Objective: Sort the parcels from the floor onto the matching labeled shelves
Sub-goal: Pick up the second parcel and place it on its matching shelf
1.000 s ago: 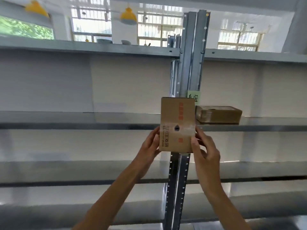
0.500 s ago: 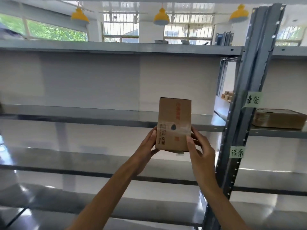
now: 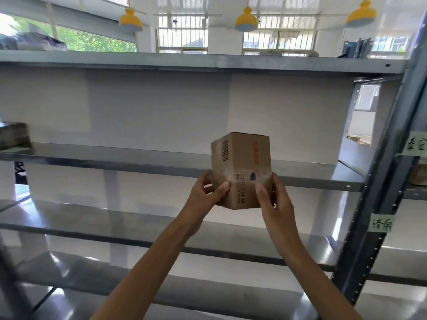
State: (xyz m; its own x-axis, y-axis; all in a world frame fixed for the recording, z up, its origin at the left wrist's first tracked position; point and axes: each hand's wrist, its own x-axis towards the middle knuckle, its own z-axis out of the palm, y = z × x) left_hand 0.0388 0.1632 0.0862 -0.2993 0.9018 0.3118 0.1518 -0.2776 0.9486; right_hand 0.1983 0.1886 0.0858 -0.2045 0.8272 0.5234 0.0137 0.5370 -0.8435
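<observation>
A small brown cardboard parcel point(image 3: 242, 167) with red print and a barcode is held up in front of the grey metal shelving. My left hand point(image 3: 205, 192) grips its lower left corner, thumb on the front face. My right hand point(image 3: 272, 199) grips its lower right side. The parcel is turned so one vertical edge faces me. Behind it runs the middle shelf point(image 3: 115, 158). Two green handwritten labels, an upper label point(image 3: 417, 146) and a lower label point(image 3: 381, 224), are stuck on the upright post point(image 3: 379, 181) at the right.
Another brown parcel point(image 3: 419, 174) lies on the shelf right of the post, mostly cut off. A dark box point(image 3: 13, 135) sits at the far left of the middle shelf. Lower shelves point(image 3: 92, 225) run below my arms. Yellow lamps point(image 3: 246, 20) hang above.
The view has swung left, so the post and labels now sit at the right edge. The parcel has been rotated in my hands, showing its barcode side.
</observation>
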